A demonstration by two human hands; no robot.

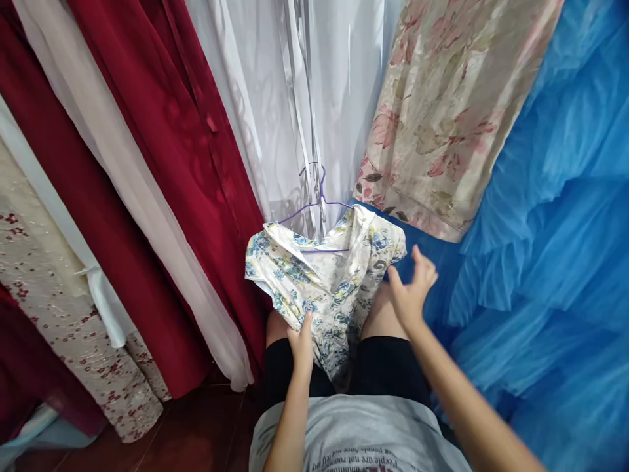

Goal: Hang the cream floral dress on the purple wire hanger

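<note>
A floral blouse (pixel 329 272) with blue flowers hangs on a purple wire hanger (pixel 319 200) and drapes over my knees. My left hand (pixel 301 341) rests on its lower left part, fingers closed against the cloth. At the blouse's right edge, my right hand (pixel 411 292) hovers with fingers spread, holding nothing. I am seated, in black shorts (pixel 383 370) and a grey printed T-shirt (pixel 358 436).
Red curtains (pixel 162 170) and white sheer fabric (pixel 295 98) hang ahead. A pink floral cloth (pixel 442 111) hangs at upper right. Blue ruffled fabric (pixel 555 249) fills the right side. A beige cloth with red flowers (pixel 63 308) hangs left above a dark wooden floor (pixel 196 432).
</note>
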